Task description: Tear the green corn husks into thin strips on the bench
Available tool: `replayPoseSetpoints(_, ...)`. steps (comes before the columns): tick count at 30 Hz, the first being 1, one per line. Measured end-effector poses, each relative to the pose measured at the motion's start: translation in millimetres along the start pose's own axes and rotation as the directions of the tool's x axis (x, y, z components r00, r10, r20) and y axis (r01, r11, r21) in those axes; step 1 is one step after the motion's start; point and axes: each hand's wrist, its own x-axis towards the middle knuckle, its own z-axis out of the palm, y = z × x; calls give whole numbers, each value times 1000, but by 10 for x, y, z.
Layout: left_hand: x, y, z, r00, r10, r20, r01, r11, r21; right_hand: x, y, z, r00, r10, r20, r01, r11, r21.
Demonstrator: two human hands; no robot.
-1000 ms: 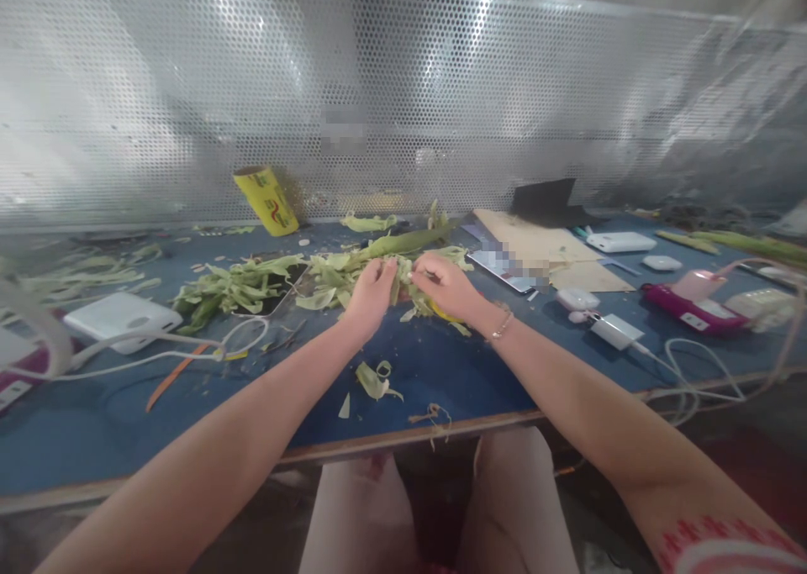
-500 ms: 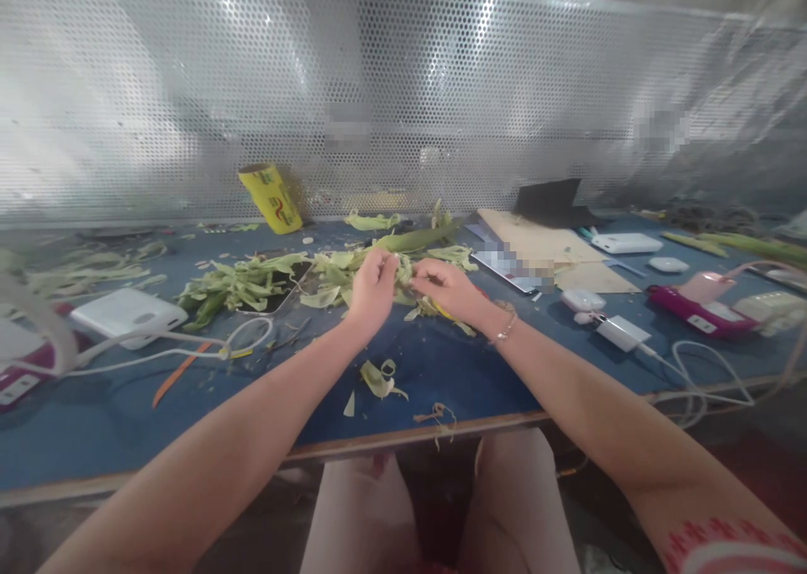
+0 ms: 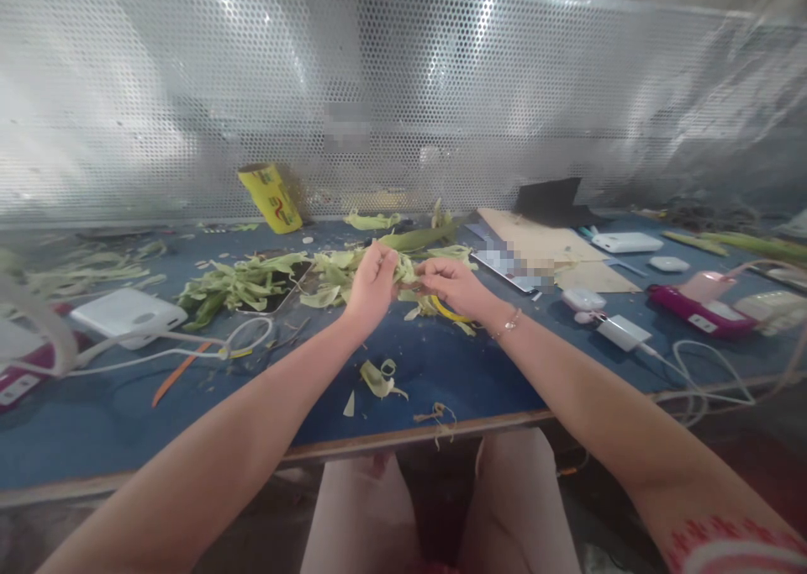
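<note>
The left hand (image 3: 373, 283) and right hand (image 3: 454, 288) meet over the middle of the worktop (image 3: 479, 368), well back from its front edge, fingers pinching a bunch of leaves (image 3: 407, 270) between them, though the exact grip is hard to see. Blue surface stretches toward the front edge around some curled scraps (image 3: 377, 381); a yellow tube (image 3: 272, 200) stands near the back edge.

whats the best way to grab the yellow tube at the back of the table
Probably around the middle of the yellow tube, coming from the front and slightly above. It is round-sided and tilted, its open upper end leaning left, so wrapping the body should steady it. The perforated panel stands close behind, and the leaf pile lies nearer you, so reach over that.
</note>
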Motion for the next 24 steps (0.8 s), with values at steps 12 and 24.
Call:
replayPoseSetpoints(12, -7, -109, 39, 995, -94, 41, 98, 991, -87, -41, -109, 103, 991, -105, -82, 62, 906, -420)
replayPoseSetpoints(24, -55, -60, 99, 956, -280, 84, 292, 898, -329, -6, -78, 100, 931, -222, -291, 34, 844, -535)
